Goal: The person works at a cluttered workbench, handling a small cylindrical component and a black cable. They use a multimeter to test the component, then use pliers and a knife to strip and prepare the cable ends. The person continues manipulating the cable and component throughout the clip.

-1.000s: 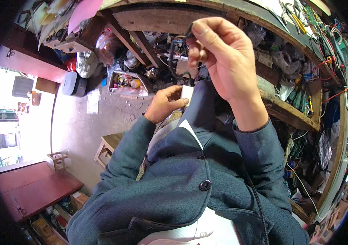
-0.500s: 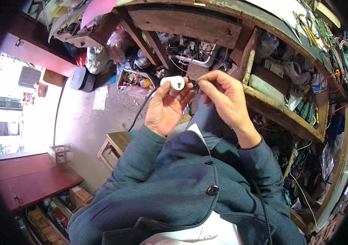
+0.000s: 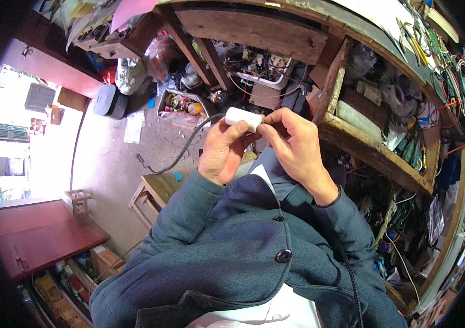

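Note:
Above my lap, my left hand [image 3: 221,152] is closed round a small white cylindrical piece [image 3: 240,116], thumb on its near side. The fingers of my right hand [image 3: 297,143] pinch the right end of the same piece. Fingertips hide that end, so I cannot tell its shape there. From its left end runs a dark cable [image 3: 183,152], curving down and left over the floor to a frayed-looking loose end.
Beneath the wooden workbench [image 3: 254,33] stand a box of small parts [image 3: 180,109] and a white tray of electronics [image 3: 265,79]. A small wooden stool [image 3: 158,191] is by my left arm. Cluttered shelves [image 3: 385,115] lie to my right, with pliers [image 3: 418,46] on the bench top.
The white piece has turned sideways and come slightly down and right. My right fingers, before at a small dark part, now pinch its end. The cable has swung left, showing its loose end.

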`<state>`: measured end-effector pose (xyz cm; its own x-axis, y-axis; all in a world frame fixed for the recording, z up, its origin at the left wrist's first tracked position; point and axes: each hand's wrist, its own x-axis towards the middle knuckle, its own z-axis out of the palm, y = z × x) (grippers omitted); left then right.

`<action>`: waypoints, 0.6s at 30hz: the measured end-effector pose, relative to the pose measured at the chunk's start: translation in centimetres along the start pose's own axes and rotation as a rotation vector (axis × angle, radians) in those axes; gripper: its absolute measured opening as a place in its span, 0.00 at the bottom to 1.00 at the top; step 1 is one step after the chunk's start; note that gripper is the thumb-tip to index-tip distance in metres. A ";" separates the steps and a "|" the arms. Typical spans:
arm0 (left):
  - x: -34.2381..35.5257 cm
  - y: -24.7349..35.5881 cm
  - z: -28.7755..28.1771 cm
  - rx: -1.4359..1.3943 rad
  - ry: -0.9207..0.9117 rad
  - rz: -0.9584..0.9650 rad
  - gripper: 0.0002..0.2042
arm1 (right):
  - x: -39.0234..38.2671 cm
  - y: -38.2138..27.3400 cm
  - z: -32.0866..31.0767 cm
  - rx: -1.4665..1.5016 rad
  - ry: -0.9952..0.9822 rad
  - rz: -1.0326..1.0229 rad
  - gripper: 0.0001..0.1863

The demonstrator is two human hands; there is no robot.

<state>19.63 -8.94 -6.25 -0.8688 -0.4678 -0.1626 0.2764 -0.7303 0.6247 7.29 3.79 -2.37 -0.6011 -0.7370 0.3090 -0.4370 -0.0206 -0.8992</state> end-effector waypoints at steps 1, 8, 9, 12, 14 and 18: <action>0.0 0.0 0.0 0.029 0.015 -0.006 0.16 | -0.3 0.1 -0.1 -0.024 0.000 0.019 0.08; 0.1 -0.3 0.1 0.175 0.040 0.016 0.18 | -1.8 0.6 0.0 0.030 0.031 0.139 0.07; 0.2 -0.4 0.2 0.181 0.040 0.019 0.18 | -2.0 0.7 0.0 0.060 0.029 0.174 0.07; 0.4 -0.7 0.0 0.121 0.040 -0.012 0.20 | -2.5 1.0 0.1 0.050 0.007 0.167 0.07; 0.4 -0.6 0.1 0.131 0.054 -0.001 0.20 | -2.5 1.2 0.0 0.036 -0.020 0.147 0.05; 0.4 -0.4 -0.2 0.232 0.009 0.030 0.23 | -2.3 1.1 -0.5 0.015 0.009 0.133 0.04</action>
<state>19.22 -8.93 -6.70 -0.8573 -0.4932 -0.1476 0.1993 -0.5824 0.7881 7.86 5.82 -3.96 -0.6591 -0.7277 0.1898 -0.3433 0.0665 -0.9369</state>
